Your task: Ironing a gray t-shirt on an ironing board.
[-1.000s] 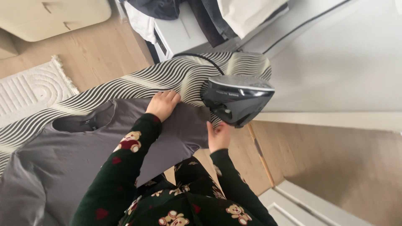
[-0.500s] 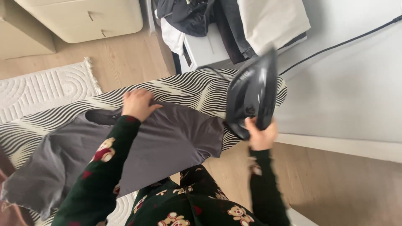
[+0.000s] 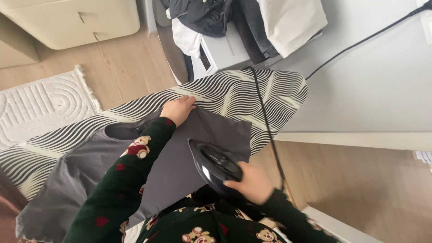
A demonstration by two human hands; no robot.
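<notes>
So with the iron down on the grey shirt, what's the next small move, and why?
Probably glide the iron forward along the sleeve of the grey shirt toward the left hand. The right hand grips the iron's handle, its sole sits on the cloth, and the left hand pins the sleeve's far edge flat on the striped board.

Right hand [image 3: 253, 182] wrapped round the handle of a black iron [image 3: 214, 164], soleplate down on a grey t-shirt [image 3: 177, 155]. Left hand [image 3: 178, 109] flat on the shirt's upper edge, pinning it just beside the collar. Shirt lies spread over an ironing board [image 3: 234, 92] with a black-and-cream wavy cover. Iron's black cord [image 3: 266, 121] runs across the board's nose and up the wall. Clothes pile [image 3: 252, 20] behind the board, cream rug [image 3: 42, 105] on the wooden floor.
</notes>
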